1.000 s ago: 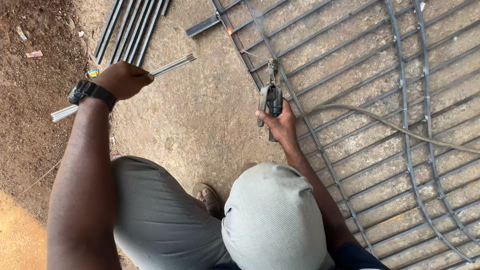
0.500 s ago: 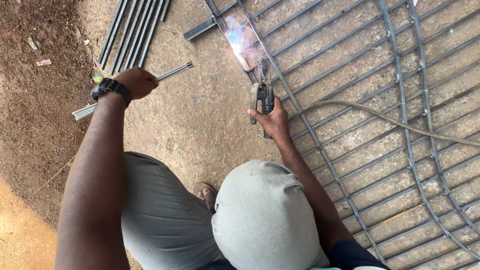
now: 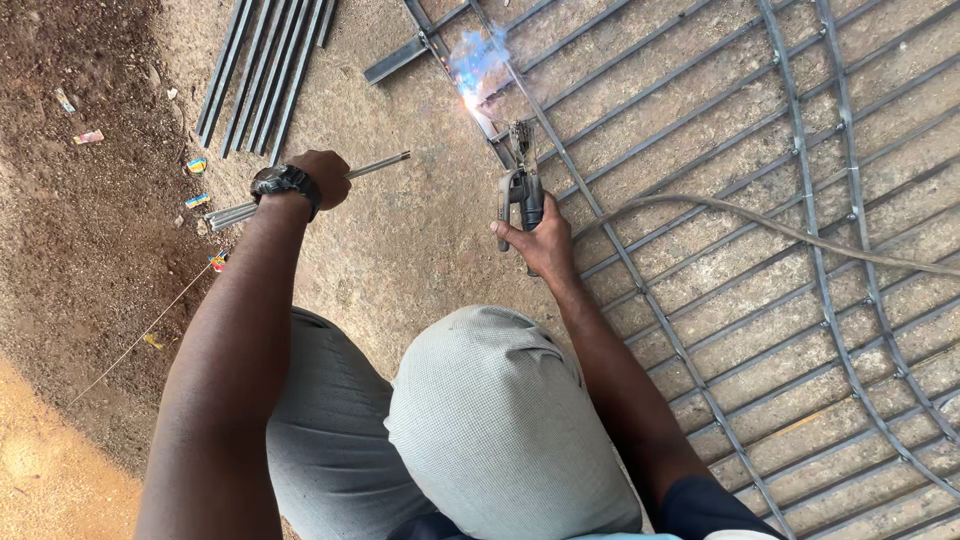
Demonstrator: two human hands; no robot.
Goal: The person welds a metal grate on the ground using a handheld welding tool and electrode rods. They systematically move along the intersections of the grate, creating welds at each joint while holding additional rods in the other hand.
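Sparks showed up near top center of the frame: arc lit a moment after being dark. My right hand (image 3: 535,240) was clamped on the electrode holder (image 3: 522,195) against the steel grille (image 3: 760,200); left hand (image 3: 320,175) gripped a thin rod (image 3: 300,190), upper left.

- On my left hand (image 3: 322,172) side I see a black wristwatch (image 3: 285,183) — chunky, dark strap.
- Both forearms are bare; a dark blue short sleeve (image 3: 700,505) shows on the right.
- I'm wearing light grey trousers (image 3: 500,420) — finely textured weave.
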